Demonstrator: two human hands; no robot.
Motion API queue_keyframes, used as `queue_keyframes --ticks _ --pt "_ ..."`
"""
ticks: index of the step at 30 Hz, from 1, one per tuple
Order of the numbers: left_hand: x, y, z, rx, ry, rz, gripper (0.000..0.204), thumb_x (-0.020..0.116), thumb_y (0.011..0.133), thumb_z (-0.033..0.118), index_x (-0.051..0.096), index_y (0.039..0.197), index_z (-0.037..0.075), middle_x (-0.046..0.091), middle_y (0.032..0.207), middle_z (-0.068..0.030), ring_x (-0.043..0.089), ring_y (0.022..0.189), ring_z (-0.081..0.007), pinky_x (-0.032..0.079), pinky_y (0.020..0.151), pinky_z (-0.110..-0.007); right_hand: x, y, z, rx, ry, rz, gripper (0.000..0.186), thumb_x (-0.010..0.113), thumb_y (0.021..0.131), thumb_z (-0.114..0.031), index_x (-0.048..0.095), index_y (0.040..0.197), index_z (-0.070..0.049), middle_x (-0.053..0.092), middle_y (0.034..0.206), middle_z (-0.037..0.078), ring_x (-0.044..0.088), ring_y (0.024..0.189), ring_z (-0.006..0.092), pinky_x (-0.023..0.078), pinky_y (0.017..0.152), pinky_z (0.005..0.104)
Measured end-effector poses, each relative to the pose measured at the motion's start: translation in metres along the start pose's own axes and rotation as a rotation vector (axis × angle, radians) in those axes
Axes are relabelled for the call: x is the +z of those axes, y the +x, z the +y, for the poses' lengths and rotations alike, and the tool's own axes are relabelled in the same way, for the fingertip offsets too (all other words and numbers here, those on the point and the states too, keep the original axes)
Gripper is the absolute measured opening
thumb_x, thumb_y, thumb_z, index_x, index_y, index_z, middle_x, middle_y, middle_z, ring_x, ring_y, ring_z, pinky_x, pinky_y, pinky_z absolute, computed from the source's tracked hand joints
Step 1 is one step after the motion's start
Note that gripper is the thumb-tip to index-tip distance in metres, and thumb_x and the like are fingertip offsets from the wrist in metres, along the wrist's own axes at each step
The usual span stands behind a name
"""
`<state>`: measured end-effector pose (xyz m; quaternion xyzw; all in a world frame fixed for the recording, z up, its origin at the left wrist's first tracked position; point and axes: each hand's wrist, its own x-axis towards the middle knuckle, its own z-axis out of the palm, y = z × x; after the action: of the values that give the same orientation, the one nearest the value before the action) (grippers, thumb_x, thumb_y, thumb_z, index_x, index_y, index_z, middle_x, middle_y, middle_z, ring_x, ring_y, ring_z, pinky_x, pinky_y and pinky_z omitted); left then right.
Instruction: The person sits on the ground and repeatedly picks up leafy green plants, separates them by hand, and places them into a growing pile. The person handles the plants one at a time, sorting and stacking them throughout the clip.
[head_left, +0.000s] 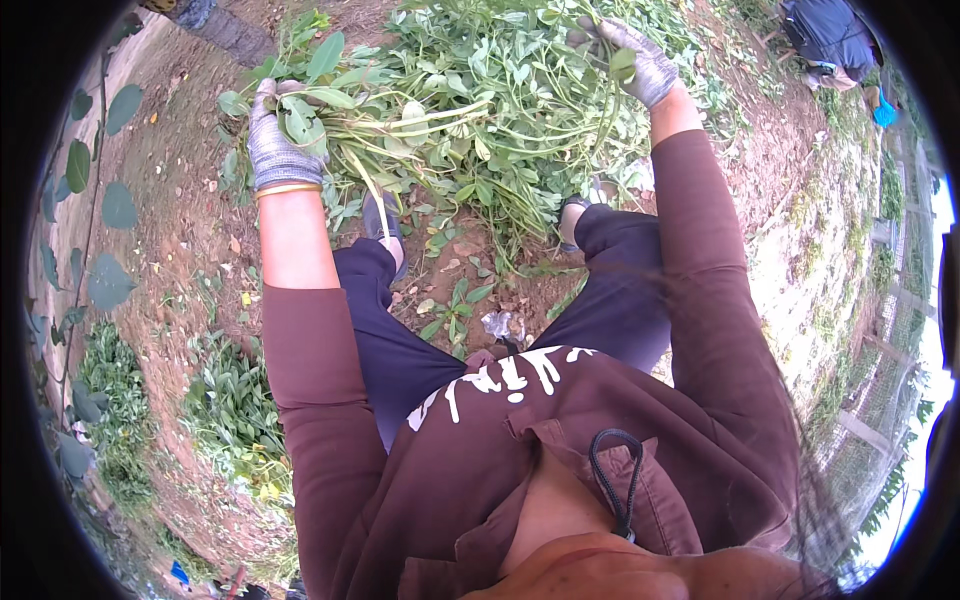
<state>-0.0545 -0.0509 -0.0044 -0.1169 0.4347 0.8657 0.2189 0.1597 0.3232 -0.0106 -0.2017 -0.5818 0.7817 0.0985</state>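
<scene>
My left hand (283, 150), in a grey glove, is closed on a bunch of long pale green stems (373, 130) with oval leaves, which stretch toward the middle of the view. Up at the right, my right hand (643, 70), also gloved, grips some thin leafy stems (618, 75) above a large heap of green plants (470, 60). The heap lies on the soil around my feet; loose stems hang between my two hands, and some leaves cover part of the left glove.
A tree trunk (220, 32) stands at the top left. A dark bag (825, 35) and a blue object (883, 110) lie at the upper right. A mesh fence (875, 400) runs along the right. More leafy piles (230, 410) lie on the left, near a hanging branch (110, 280).
</scene>
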Motion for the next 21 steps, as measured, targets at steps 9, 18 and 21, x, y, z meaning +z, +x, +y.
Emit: queue_keyframes --ticks 9,18,21 --pt "0.009 -0.009 -0.006 -0.018 -0.038 -0.04 0.019 0.056 0.089 0.027 0.056 0.076 0.012 0.058 0.07 -0.0028 0.057 0.063 -0.0186 0.049 0.06 -0.032 -0.002 0.004 0.003 -0.073 0.289 0.08 0.028 0.05 0.091 -0.022 0.054 0.11 -0.001 0.063 0.101 0.016 0.061 0.1 0.0259 0.049 0.086 0.0377" --pt "0.027 -0.021 -0.024 -0.141 -0.016 -0.144 0.017 0.059 0.087 0.025 0.06 0.089 0.008 0.062 0.084 -0.0037 0.062 0.073 -0.0155 0.054 0.066 -0.03 0.035 0.004 -0.014 -0.428 0.141 0.09 0.044 0.05 0.089 -0.014 0.04 0.129 0.002 0.061 0.092 0.003 0.057 0.077 0.0114 0.047 0.071 0.0245" --pt "0.029 -0.028 -0.028 -0.221 -0.016 -0.26 0.029 0.058 0.088 0.022 0.059 0.108 0.002 0.064 0.093 -0.0058 0.063 0.084 -0.0182 0.056 0.071 -0.033 0.084 -0.027 -0.038 -0.56 -0.226 0.026 0.043 0.05 0.089 -0.015 0.042 0.128 0.002 0.061 0.092 0.005 0.058 0.08 0.0112 0.047 0.073 0.0233"
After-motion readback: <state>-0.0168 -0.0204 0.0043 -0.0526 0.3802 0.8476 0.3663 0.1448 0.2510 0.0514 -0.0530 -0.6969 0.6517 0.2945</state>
